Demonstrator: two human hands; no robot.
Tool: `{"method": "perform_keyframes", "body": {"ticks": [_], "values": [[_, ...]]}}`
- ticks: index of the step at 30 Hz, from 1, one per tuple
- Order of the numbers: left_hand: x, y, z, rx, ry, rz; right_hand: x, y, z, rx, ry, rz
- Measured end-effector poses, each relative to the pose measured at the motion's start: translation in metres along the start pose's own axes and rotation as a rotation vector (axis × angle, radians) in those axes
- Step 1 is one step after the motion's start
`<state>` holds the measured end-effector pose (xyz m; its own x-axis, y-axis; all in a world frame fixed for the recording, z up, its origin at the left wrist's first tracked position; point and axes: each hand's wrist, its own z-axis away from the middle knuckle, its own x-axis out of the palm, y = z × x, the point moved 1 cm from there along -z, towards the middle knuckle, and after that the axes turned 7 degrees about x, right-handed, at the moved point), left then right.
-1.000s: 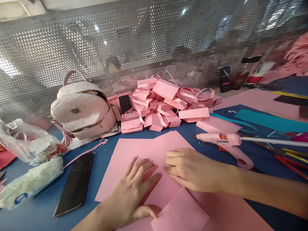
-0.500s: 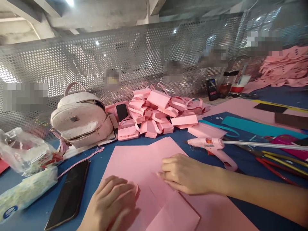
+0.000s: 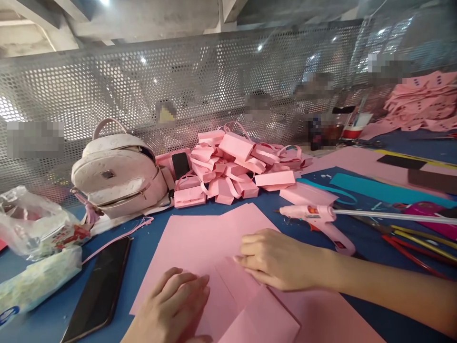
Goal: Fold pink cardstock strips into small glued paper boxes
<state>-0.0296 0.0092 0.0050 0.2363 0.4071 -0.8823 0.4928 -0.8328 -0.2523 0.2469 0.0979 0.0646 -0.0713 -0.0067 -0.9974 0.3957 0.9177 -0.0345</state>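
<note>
Large pink paper sheets (image 3: 193,233) lie on the blue table in front of me. On top is a folded pink paper piece (image 3: 264,317) with a creased flap. My right hand (image 3: 274,262) is closed at the upper edge of this piece, its fingers curled and its thumb against the paper. To its left, my left hand (image 3: 174,300) hovers low over the sheets or rests on them, fingers loosely bent and holding nothing visible. A pink hot glue gun (image 3: 317,219) with a long glue stick lies just beyond my right forearm.
A heap of folded pink paper boxes (image 3: 228,166) lies ahead, beside a pale backpack (image 3: 117,171). At left are a dark phone (image 3: 98,286), a plastic bag (image 3: 35,219) and a soft packet (image 3: 39,286). Scissors (image 3: 414,243) and a teal strip (image 3: 389,190) are at right.
My left hand has come off the flap's left edge, its fingers lifting and loosening. The flap now shows more fully between the hands. My right hand stays almost still.
</note>
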Motion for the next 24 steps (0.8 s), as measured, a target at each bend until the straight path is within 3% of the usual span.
{"method": "perform_keyframes", "body": {"ticks": [4, 9, 15, 20, 24], "values": [[-0.004, -0.001, -0.001, -0.037, -0.051, 0.025, 0.000, 0.000, -0.001, 0.003, -0.024, -0.003], [-0.010, 0.001, -0.004, 0.040, -0.077, 0.021, -0.002, 0.001, -0.003, 0.001, 0.001, -0.024], [-0.021, 0.007, -0.013, -0.132, -0.094, 0.189, 0.001, 0.006, -0.004, 0.029, 0.000, -0.198], [-0.024, 0.013, -0.017, -0.179, -0.069, 0.202, 0.007, 0.019, -0.005, 0.110, -0.016, -0.422], [-0.027, 0.014, -0.026, -0.279, -0.050, 0.278, -0.002, 0.022, -0.001, 0.157, -0.088, -0.453]]}}
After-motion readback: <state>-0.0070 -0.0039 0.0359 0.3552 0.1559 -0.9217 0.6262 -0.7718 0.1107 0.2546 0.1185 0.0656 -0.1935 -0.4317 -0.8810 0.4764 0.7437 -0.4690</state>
